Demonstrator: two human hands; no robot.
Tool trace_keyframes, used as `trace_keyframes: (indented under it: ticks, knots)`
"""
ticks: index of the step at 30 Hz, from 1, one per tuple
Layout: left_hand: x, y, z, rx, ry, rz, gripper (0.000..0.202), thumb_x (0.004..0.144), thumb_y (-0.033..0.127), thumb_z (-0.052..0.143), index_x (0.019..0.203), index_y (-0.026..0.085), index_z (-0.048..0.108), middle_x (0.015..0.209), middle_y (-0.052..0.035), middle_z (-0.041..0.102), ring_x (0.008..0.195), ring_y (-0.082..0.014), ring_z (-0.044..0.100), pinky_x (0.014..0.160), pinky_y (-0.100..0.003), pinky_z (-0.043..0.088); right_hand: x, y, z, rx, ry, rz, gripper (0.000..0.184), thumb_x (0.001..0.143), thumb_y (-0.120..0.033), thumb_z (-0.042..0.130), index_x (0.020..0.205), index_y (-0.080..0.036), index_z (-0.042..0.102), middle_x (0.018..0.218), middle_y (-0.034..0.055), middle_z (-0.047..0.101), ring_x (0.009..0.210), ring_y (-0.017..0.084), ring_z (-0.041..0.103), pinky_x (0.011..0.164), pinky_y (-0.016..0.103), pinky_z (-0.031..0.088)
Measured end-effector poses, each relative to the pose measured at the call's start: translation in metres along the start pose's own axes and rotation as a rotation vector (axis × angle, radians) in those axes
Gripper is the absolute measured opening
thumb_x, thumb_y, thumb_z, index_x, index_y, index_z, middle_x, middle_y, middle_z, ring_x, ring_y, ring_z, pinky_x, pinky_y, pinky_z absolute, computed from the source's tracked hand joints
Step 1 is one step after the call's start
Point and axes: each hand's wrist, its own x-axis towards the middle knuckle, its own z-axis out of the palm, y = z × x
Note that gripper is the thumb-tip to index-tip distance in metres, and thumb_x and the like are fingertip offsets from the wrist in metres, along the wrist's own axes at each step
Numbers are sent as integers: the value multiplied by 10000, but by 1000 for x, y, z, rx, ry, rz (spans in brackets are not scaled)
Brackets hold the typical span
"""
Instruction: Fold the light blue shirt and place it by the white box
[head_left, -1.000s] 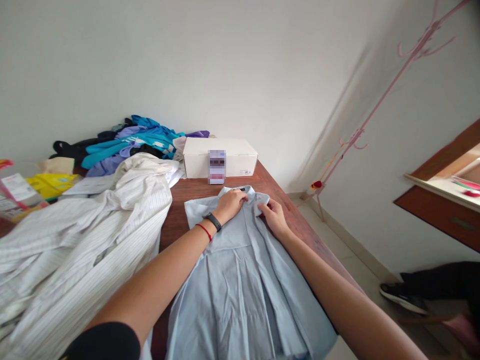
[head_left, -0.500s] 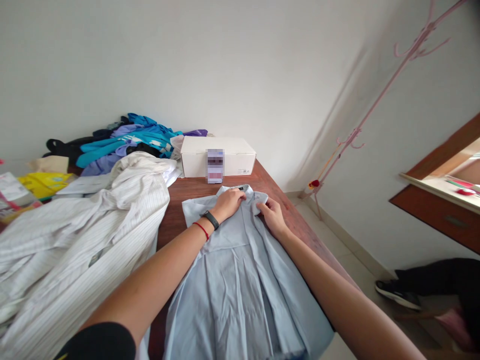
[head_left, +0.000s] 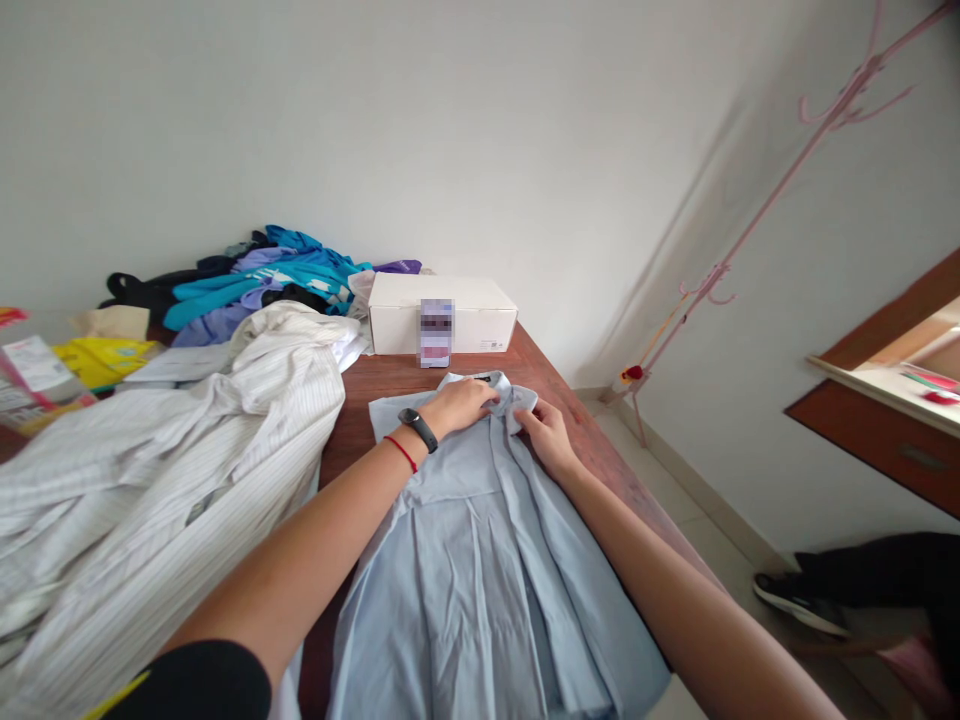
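A light blue-grey collared shirt (head_left: 465, 540) lies lengthwise on the brown wooden table (head_left: 337, 425), its collar at the far end and its lower part toward me. My left hand (head_left: 463, 402), with a dark wristband and a red cord on the wrist, rests over the shirt beside the collar, its fingers bent onto the cloth. At the collar's right side my right hand (head_left: 549, 432) pinches a folded corner of the shirt between thumb and fingers. The left fingertips are partly hidden, pressed against the fabric near the collar opening.
Behind the collar stands a white box (head_left: 480, 300) with a phone (head_left: 436, 335) leaning on it. A striped whitish garment (head_left: 247, 440) covers the left side, before a pile of blue and dark clothes (head_left: 262, 280). A pink coat rack (head_left: 780, 190) and a person's shoe (head_left: 799, 603) are at right.
My left hand has shifted slightly on the collar, its fingers reaching a little further right. My right hand keeps its pinch. The whole view has shifted slightly.
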Motion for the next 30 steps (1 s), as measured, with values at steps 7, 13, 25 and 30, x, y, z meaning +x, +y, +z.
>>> trace_keyframes:
  ticks: [7, 13, 25, 30]
  knots:
    - [-3, 11, -4, 50, 4, 12, 222, 956, 168, 572, 1081, 228, 745, 1100, -72, 729, 1064, -259, 675, 852, -317, 529, 0, 0, 0, -2, 2, 4, 156, 733, -323, 618, 757, -174, 657, 676, -10, 618, 629, 160, 529, 583, 258, 416]
    - [-1, 14, 1, 46, -20, 61, 314, 996, 140, 494, 1119, 256, 759, 1132, -74, 700, 1122, -259, 639, 939, -349, 503, 0, 1, -1, -37, 16, -10, 165, 735, -324, 618, 762, -168, 665, 691, -1, 632, 640, 163, 535, 590, 259, 418]
    - [-4, 9, -4, 69, 4, 20, 243, 982, 167, 504, 1019, 214, 740, 1076, -93, 682, 1064, -275, 657, 838, -344, 523, -1, 0, 0, -20, -8, -15, 170, 747, -345, 619, 761, -178, 649, 682, -9, 618, 619, 154, 513, 580, 255, 405]
    - [-4, 2, -8, 33, 33, -29, 164, 900, 269, 684, 1057, 222, 691, 1072, -64, 724, 1008, -253, 695, 835, -315, 537, 0, 1, 0, -10, -14, 6, 168, 754, -345, 627, 759, -178, 639, 681, -11, 606, 626, 153, 512, 576, 252, 400]
